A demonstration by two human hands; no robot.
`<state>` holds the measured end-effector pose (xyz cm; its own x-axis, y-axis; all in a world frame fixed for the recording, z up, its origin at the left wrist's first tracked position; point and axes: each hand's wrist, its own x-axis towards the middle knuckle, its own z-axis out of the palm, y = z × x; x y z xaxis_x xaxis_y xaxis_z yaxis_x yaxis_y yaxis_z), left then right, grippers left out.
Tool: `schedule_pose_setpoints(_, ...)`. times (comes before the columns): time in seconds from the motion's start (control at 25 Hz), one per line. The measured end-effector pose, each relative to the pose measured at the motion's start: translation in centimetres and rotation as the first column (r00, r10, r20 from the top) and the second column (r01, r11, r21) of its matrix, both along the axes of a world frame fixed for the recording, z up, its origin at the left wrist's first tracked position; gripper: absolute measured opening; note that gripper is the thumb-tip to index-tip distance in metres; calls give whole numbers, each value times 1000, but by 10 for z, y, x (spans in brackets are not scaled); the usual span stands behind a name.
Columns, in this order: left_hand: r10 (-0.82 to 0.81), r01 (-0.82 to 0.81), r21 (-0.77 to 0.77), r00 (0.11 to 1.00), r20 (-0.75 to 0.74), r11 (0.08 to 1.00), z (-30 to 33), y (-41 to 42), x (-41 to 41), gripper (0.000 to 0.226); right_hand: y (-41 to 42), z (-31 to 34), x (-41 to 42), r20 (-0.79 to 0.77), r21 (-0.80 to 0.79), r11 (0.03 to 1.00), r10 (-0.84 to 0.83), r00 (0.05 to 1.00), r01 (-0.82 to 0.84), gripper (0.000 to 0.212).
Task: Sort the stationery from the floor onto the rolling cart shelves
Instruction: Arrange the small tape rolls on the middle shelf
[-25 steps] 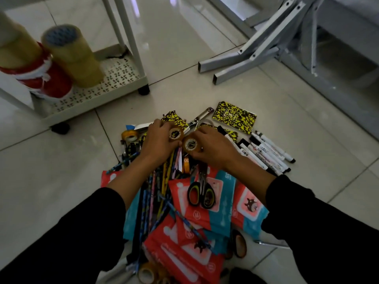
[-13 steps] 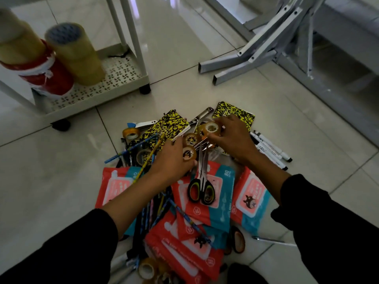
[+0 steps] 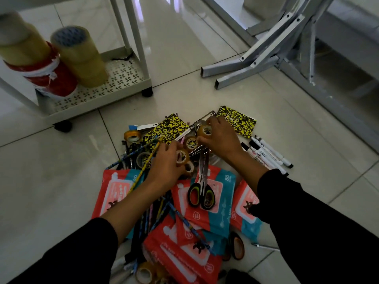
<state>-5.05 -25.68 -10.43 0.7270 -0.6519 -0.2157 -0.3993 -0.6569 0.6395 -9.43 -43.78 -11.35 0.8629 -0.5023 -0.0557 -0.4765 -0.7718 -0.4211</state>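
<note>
Rolling cart [image 3: 127, 87] lower shelf, far left: large tape rolls [image 3: 80, 56] only. Most stationery still piled on floor; judged early stage. Left hand [image 3: 166, 162] grips a small tape roll [image 3: 182, 157] mid-pile. Right hand [image 3: 220, 138] pinches another small roll [image 3: 205, 131] just beyond, beside the scissors [image 3: 202, 181].

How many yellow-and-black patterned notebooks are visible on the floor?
2. One notebook lies at the top of the pile, just beyond the left hand. The other notebook lies to its right, beyond the right hand. More may be hidden under the pile.
</note>
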Motion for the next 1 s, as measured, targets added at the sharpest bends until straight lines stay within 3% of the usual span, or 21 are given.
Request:
schedule_pose_setpoints(0.28,-35,38,-23,993,113,999,-4,-8,-9,53,2,-2,8,-29,-62,998,-13,999,11,52)
schedule_pose_setpoints(0.44,-203,178,127,952,229,976,-11,-13,-16,54,-1,-6,11,-54,-94,995,32,998,-37,49)
schedule_pose_setpoints(0.64,-300,221,297,919,256,929,-16,-15,-19,54,-1,-7,14,-53,-83,996,29,998,-33,47)
schedule_pose_setpoints(0.88,-300,251,224,929,218,941,-15,-15,-11,50,0,-6,20,-102,-102,994,32,994,-43,47)
schedule_pose_setpoints(1.0,-225,215,87,966,126,973,-13,-10,-8,43,-1,-5,19,-90,-69,997,23,996,-30,47)
